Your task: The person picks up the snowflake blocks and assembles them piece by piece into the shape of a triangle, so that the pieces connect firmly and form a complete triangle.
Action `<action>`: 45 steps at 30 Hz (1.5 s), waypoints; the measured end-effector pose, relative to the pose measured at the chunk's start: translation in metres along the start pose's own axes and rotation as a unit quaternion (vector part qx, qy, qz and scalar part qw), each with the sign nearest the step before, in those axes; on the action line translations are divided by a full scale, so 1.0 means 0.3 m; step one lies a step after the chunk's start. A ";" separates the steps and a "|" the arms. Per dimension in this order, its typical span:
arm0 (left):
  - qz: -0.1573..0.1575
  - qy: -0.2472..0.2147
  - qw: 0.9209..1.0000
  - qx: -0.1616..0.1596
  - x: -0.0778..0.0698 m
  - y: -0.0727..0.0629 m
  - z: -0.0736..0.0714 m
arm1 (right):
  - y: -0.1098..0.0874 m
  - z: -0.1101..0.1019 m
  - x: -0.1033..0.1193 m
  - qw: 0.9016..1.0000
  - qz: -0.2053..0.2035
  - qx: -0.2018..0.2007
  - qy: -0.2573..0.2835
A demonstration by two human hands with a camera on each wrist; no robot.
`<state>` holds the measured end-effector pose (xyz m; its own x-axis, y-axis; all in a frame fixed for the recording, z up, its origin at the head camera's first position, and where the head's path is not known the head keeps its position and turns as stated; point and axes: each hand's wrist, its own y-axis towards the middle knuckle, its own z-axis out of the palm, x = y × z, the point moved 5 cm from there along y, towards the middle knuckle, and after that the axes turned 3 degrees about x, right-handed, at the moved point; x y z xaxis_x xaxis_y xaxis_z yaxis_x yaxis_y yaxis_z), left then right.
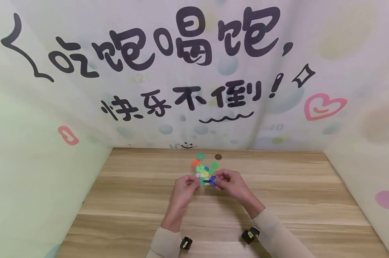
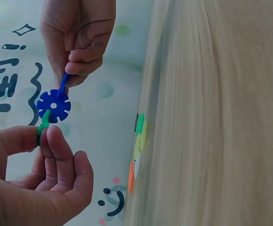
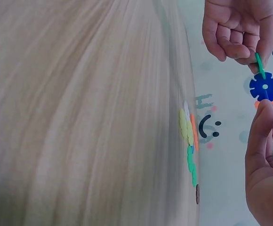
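Note:
Between my two hands a dark blue notched plastic disc [image 2: 54, 106] faces the left wrist camera, joined to a green disc [image 2: 42, 127] at its lower edge. My left hand [image 1: 185, 188] pinches that green disc between thumb and fingers. From above, my right hand [image 2: 80, 35] pinches another blue disc [image 2: 63, 84], seen edge-on and meeting the first blue one. In the right wrist view my right hand [image 3: 266, 155] partly hides the blue piece it holds. The joined discs are held up in front of loose discs on the table.
Loose notched discs lie at the back of the wooden table [image 1: 133, 200]: brown [image 1: 218, 157], orange [image 1: 195, 163], yellow [image 1: 205, 174], and several green ones [image 1: 214, 165]. A printed curtain [image 1: 162, 132] stands behind the table, with walls on both sides.

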<state>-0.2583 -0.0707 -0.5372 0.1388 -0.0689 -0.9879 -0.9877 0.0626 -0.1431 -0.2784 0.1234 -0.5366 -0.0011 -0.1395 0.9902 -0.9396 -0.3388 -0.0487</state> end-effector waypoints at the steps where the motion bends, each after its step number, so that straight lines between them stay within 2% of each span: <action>1: -0.001 -0.001 1.000 -0.004 -0.002 0.000 -0.004 | 0.005 0.000 -0.003 1.000 -0.001 0.002 -0.007; 5: 0.005 0.000 1.000 -0.030 -0.006 0.006 -0.028 | 0.023 -0.012 -0.013 1.000 -0.003 -0.009 -0.023; 8: 0.010 -0.002 0.999 -0.048 -0.009 0.010 -0.046 | 0.041 -0.042 -0.029 0.999 0.000 -0.042 -0.031; 12: 0.008 -0.008 0.999 -0.052 -0.016 0.010 -0.056 | 0.072 -0.094 -0.054 0.995 0.015 -0.089 -0.042; 16: 0.006 -0.009 0.999 -0.049 -0.062 -0.016 -0.056 | 0.107 -0.135 -0.067 0.991 0.030 -0.119 -0.054; 19: 0.005 -0.002 0.999 -0.053 -0.105 -0.041 -0.055 | 0.138 -0.159 -0.074 0.989 0.042 -0.129 -0.066; 21: 0.004 0.000 0.999 -0.054 -0.114 -0.046 -0.055 | 0.160 -0.172 -0.080 0.987 0.049 -0.128 -0.081; 27: 0.000 -0.010 0.998 -0.056 -0.041 0.001 -0.062 | 0.219 -0.199 -0.098 0.983 0.069 -0.119 -0.120; 30: 0.000 -0.013 0.998 -0.060 -0.012 0.015 -0.067 | 0.250 -0.203 -0.116 0.985 0.074 -0.106 -0.119; 36: 0.009 -0.015 0.998 -0.058 -0.011 0.013 -0.071 | 0.319 -0.203 -0.158 0.988 0.073 -0.082 -0.109; 41: 0.001 -0.014 0.998 -0.055 -0.006 0.014 -0.067 | 0.346 -0.204 -0.182 0.980 0.087 -0.093 -0.152; 45: 0.001 -0.015 0.998 -0.054 -0.005 0.017 -0.060 | 0.350 -0.205 -0.178 0.971 0.077 -0.111 -0.197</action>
<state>-0.2647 -0.0881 -0.5355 0.1376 -0.0380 -0.9898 -0.9897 -0.0459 -0.1358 -0.3980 0.1525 -0.5866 -0.0586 -0.5319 0.8448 -0.9894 -0.0817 -0.1201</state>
